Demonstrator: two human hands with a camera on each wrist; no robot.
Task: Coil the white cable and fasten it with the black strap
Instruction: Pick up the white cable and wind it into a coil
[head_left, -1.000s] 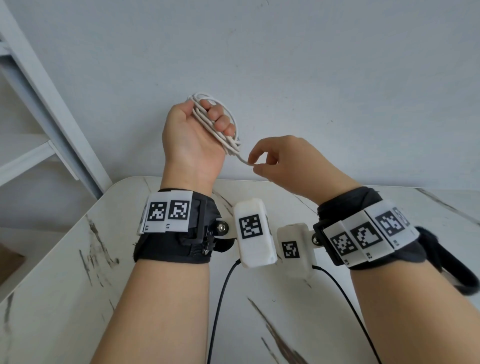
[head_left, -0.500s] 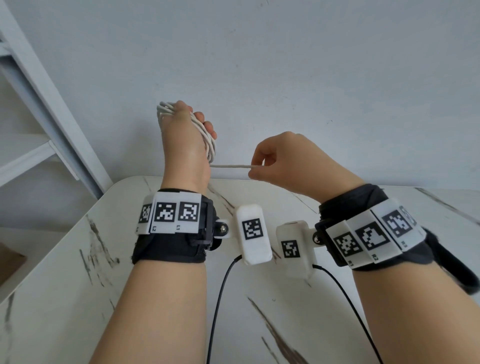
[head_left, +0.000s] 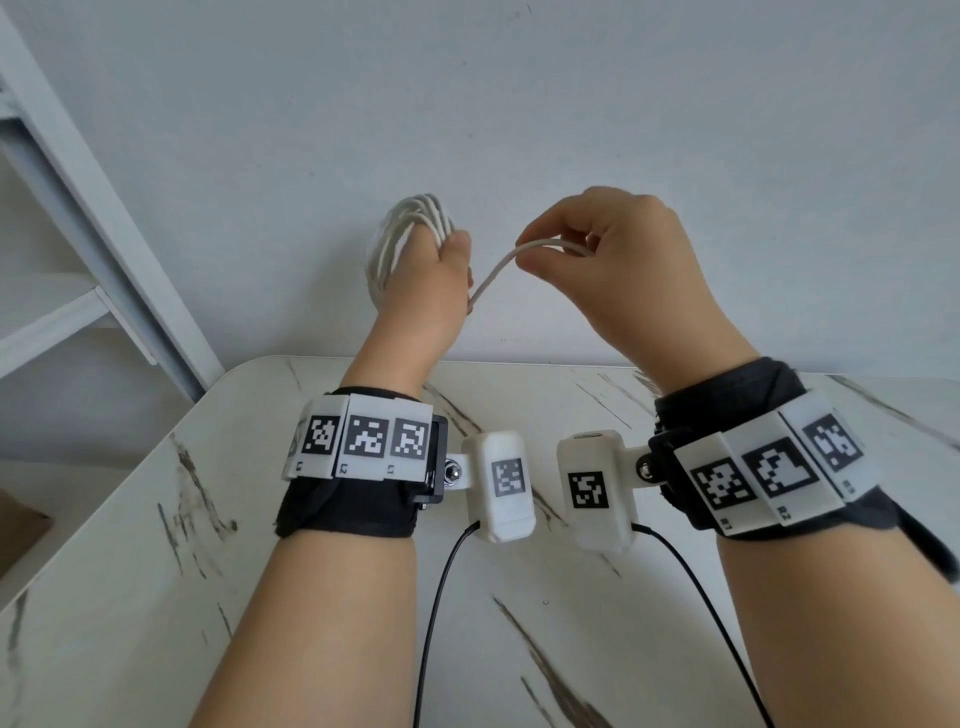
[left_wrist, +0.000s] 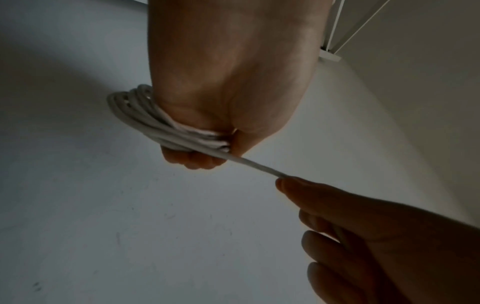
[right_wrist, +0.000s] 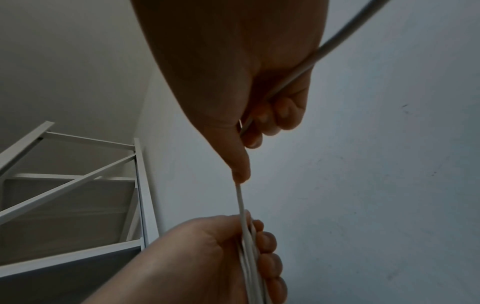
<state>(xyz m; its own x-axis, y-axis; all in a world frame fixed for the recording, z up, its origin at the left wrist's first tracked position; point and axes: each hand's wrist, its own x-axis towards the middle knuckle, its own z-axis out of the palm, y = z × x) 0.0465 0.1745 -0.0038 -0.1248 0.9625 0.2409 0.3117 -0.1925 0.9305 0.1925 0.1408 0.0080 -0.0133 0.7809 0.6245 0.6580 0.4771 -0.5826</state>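
Pinching the thin white cable (head_left: 524, 254) in my right hand (head_left: 618, 270) (strand slanting down-left), my left hand (head_left: 426, 280) clutched its coil.

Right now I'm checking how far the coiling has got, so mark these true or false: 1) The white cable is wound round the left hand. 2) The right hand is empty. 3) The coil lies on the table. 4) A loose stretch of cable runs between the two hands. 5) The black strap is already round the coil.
1) True: loops of the white cable wrap the left hand.
2) False: the right hand pinches the cable in its fingers.
3) False: the coil is held up in the air, above the table.
4) True.
5) False: no strap shows on the coil, nor in any view.
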